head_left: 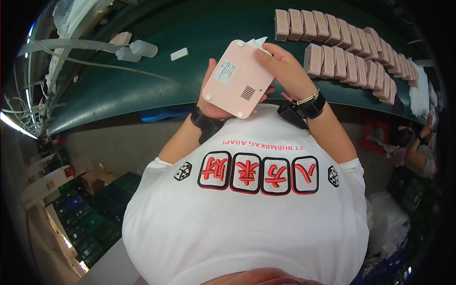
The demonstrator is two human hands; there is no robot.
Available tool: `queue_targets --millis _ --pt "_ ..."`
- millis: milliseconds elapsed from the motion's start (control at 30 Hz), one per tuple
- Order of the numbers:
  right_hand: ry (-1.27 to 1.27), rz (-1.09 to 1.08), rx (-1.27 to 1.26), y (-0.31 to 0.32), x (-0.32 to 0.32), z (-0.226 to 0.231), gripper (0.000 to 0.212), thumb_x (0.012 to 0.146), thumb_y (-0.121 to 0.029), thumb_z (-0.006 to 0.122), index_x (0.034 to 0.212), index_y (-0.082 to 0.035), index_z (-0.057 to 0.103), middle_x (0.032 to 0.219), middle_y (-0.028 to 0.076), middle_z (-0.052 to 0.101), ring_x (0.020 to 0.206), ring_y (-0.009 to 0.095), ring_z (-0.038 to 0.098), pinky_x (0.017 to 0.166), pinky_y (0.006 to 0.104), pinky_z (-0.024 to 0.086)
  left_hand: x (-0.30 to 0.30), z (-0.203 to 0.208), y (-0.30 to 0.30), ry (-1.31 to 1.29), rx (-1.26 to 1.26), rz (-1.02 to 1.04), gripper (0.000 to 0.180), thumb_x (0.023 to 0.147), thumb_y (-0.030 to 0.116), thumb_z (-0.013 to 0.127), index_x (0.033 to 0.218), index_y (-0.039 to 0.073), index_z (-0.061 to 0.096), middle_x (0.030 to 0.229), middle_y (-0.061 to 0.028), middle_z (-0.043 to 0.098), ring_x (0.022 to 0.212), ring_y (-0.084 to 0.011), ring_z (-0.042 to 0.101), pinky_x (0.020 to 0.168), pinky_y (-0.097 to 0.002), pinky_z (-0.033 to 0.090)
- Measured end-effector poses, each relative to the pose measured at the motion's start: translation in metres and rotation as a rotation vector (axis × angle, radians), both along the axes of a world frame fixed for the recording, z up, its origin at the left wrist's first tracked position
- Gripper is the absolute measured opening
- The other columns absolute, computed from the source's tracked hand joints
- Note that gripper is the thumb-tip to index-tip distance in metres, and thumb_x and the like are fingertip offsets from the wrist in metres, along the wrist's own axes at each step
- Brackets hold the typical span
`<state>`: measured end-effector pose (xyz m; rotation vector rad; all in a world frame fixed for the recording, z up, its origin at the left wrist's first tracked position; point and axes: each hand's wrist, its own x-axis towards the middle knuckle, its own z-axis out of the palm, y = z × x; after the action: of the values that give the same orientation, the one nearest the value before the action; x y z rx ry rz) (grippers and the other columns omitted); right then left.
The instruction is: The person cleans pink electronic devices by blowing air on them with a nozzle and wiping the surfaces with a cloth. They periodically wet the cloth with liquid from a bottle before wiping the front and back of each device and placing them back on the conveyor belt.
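Observation:
A flat pink square device (244, 76) with rounded corners is raised over the near edge of the green table, its underside facing me. On that side are white round feet, a printed label and a patch of dark slots. My left hand (215, 110) is closed round its left and lower edges, with most fingers hidden behind it. At the upper right corner my right hand (290, 70) pinches a white cloth or tissue (258, 42) against the device, thumb on the underside. Dark bands circle both wrists.
Rows of pink boxy units (342, 35) stand on the green table (190, 88) to the right. A small white block (179, 54) and white bottles (144, 48) lie to the left, near a thin hose. Another person (420, 152) is at the far right.

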<state>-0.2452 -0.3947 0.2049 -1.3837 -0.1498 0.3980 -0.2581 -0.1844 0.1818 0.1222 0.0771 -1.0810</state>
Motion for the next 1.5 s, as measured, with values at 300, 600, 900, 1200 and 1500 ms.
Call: queue_targets --millis 300,600,900,1200,1500 --pt "-0.753 -0.355 -0.571 0.001 -0.017 0.002 0.039 0.095 -0.025 0.06 0.125 0.0 0.056 0.13 0.013 0.055 0.11 0.019 0.058 0.088 0.0299 0.048 -0.001 -0.02 0.003 0.165 -0.057 0.077 0.093 0.08 0.08 0.047 0.15 0.02 0.034 0.15 -0.0191 0.037 0.129 -0.0415 0.045 0.096 -0.0616 0.045" --pt "-0.804 0.094 -0.667 0.008 -0.039 -0.004 0.035 0.084 -0.011 0.066 0.118 -0.003 0.063 0.125 0.017 0.061 0.108 0.033 0.062 0.091 0.0377 0.051 0.015 -0.038 -0.005 -0.012 0.299 0.39 0.093 0.077 0.077 0.056 0.146 0.017 0.039 0.145 -0.0123 0.044 0.127 -0.0354 0.048 0.104 -0.0549 0.041" --pt "-0.527 -0.329 -0.522 -0.083 -0.064 0.001 0.026 0.085 0.006 0.06 0.109 -0.001 0.066 0.106 0.011 0.069 0.093 0.021 0.067 0.083 0.0285 0.051 0.062 -0.109 -0.03 -0.097 0.713 0.14 0.085 0.082 0.059 0.069 0.144 0.012 0.036 0.14 -0.0158 0.046 0.125 -0.0369 0.05 0.104 -0.0481 0.043" --pt "-0.059 -0.891 -0.23 -0.151 -0.149 -0.016 0.027 0.093 0.0 0.06 0.119 0.003 0.059 0.104 0.007 0.066 0.089 0.01 0.062 0.079 0.023 0.048 0.105 -0.169 -0.141 -1.278 1.788 0.119 0.092 0.08 0.033 0.076 0.147 0.008 0.018 0.13 -0.0281 0.043 0.117 -0.0451 0.051 0.099 -0.049 0.044" --pt "0.054 -0.854 -0.221 -0.173 -0.162 -0.02 0.025 0.093 0.0 0.059 0.118 0.005 0.059 0.102 0.006 0.066 0.089 0.01 0.062 0.078 0.023 0.048 0.094 -0.149 -0.226 -1.288 1.795 0.079 0.087 0.082 0.027 0.072 0.147 0.006 0.018 0.133 -0.0304 0.035 0.119 -0.0473 0.046 0.101 -0.0487 0.042"
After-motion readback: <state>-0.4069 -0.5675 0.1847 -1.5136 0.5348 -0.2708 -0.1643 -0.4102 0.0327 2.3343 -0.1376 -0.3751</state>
